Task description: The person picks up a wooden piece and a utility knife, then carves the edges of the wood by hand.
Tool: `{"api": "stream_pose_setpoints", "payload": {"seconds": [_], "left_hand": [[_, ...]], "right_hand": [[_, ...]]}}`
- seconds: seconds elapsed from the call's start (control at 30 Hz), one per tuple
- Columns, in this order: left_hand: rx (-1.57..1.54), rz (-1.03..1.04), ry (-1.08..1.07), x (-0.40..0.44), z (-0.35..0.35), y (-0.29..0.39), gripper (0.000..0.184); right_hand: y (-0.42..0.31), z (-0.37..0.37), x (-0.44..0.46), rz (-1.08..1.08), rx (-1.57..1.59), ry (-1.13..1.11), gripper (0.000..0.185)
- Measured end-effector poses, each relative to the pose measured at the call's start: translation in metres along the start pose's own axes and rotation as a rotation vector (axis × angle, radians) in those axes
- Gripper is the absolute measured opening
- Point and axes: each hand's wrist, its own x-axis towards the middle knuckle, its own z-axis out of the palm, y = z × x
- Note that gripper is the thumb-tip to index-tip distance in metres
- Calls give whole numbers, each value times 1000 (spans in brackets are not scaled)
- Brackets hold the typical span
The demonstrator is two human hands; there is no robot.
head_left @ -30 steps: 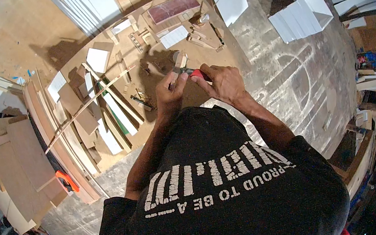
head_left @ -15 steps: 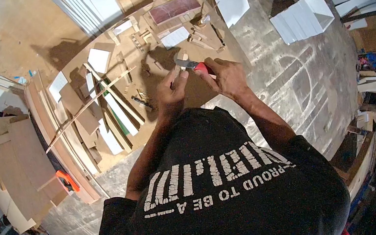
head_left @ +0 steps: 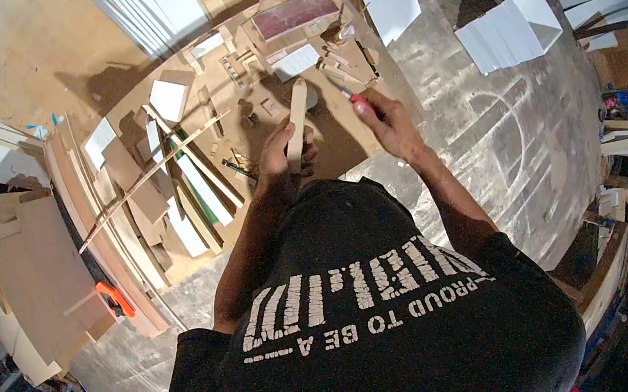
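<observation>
My left hand [head_left: 276,155] is closed around a flat, pale wooden strip [head_left: 299,119] with a rounded far end. The strip points away from me above the worktable [head_left: 341,160]. In my right hand [head_left: 396,131] is a red-handled knife [head_left: 356,100], its fingers wrapped round the handle. The blade points up and left, apart from the strip, and shows only as a narrow edge. Beyond my hands lie small wood blocks [head_left: 266,107] and a white sheet [head_left: 295,63].
Long wooden and white strips [head_left: 191,179] lie on the table's left side. A dark red panel [head_left: 294,15] rests at the far end. An orange-handled saw [head_left: 115,300] is at the lower left. White folded boards [head_left: 507,35] stand on the floor at right.
The hands have moved apart. The knife has left the wood and shifted right with my right hand. The strip has turned, so its flat length now shows.
</observation>
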Motion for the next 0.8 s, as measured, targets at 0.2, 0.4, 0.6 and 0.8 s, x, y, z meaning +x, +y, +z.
{"api": "stream_pose_setpoints", "payload": {"seconds": [0.2,0.4,0.6,0.8], "left_hand": [[59,36,-48,-7,9,8,43],[176,57,-183,7,-10,-1,51],[284,-7,-239,-1,3,6,62],[171,226,-253,-4,-7,16,51]], "right_hand": [[7,22,-15,-2,78,-58,42],[-5,29,-4,158,485,77,36],[-2,40,21,173,698,-9,27],[-2,46,2,229,686,201,26]]}}
